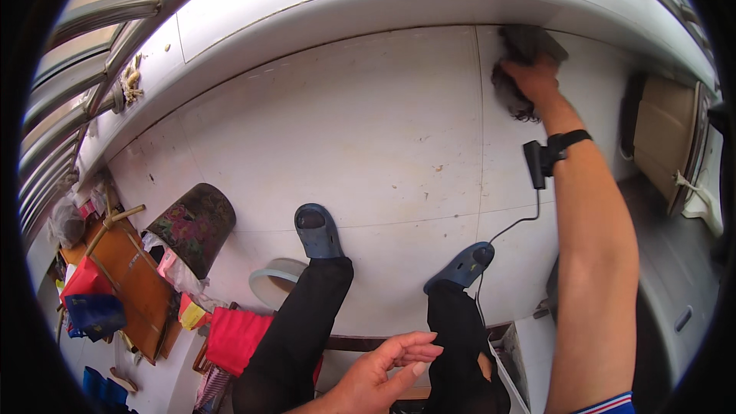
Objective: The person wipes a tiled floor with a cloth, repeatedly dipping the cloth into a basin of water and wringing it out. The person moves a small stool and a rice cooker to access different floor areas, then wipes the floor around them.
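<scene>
Out at arm's length, my right hand (537, 77) presses a dark grey cloth (532, 40) onto the white tiled floor (345, 138). The cloth bunches on both sides of the fingers, blurred, close to the base of the low white wall (368, 3). A black strap with a small device (540, 161) is around my right wrist, and a cable runs down from it. My left hand (391, 362) hovers between my knees, fingers slightly bent, thumb apart, holding nothing. Small specks of debris (439, 168) lie on the tiles between the cloth and my blue shoes (319, 233).
A flowered bin (198, 224) lies tipped at the left, near a pale basin (270, 276) behind my left foot. Bags and an orange-brown board (138, 293) crowd the lower left. Metal railings (132, 6) line the upper left. A cardboard piece (661, 132) and a grey appliance-like body (673, 276) stand right.
</scene>
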The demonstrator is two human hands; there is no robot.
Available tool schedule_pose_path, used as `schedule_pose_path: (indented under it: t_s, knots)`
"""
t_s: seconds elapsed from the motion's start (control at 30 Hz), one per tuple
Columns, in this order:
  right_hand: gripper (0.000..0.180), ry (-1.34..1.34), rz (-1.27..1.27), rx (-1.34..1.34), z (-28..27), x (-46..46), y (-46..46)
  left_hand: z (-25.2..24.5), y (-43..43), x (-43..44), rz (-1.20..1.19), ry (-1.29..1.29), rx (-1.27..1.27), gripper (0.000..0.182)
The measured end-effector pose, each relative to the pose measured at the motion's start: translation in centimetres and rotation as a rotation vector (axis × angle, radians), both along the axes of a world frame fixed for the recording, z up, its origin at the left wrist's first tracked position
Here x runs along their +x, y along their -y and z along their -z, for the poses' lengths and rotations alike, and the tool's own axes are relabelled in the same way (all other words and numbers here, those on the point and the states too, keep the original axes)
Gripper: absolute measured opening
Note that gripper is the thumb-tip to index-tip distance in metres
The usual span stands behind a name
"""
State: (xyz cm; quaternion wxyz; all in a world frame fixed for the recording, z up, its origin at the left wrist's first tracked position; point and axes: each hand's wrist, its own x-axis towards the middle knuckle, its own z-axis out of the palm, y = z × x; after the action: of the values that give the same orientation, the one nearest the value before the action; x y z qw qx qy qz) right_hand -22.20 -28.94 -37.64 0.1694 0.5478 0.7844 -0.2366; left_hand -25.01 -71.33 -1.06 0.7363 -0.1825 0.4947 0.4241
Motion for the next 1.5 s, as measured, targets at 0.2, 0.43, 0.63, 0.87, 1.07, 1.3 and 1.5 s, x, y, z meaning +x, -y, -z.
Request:
schedule_pose_path:
  t_s: [0.2, 0.43, 0.63, 0.87, 1.07, 1.3, 1.5]
  knots:
    - [0.067, 0.033, -0.168, 0.083, -2.2, -6.8, 11.2, -0.2, -0.5, -0.8, -0.124, -0.027, 0.076, 0.044]
    - [0.055, -0.107, -0.391, -0.266, -5.6, -11.1, 22.8, 1.7, 0.0, -0.4, 0.107, -0.026, -0.039, 0.043]
    - [0.061, -0.396, -0.166, -0.250, -7.8, -5.5, 16.6, 2.6, 0.3, -0.5, 0.129, -0.060, -0.050, 0.043]
    - [0.059, -0.210, 0.079, 0.202, -5.7, 5.9, -3.8, 0.9, -0.7, -2.6, 0.054, 0.012, -0.035, 0.043]
    - [0.078, 0.246, -0.135, 0.056, 2.9, 3.5, -9.7, -0.1, -1.5, -3.9, -0.052, 0.011, 0.049, 0.044]
    - [0.068, 0.323, -0.304, 0.026, -0.2, -0.8, -3.4, -1.4, -1.9, -5.2, -0.119, 0.074, 0.058, 0.043]
    - [0.064, 0.062, -0.446, 0.003, -1.7, -6.2, 8.9, -0.8, -2.4, -3.0, -0.125, 0.035, 0.064, 0.041]
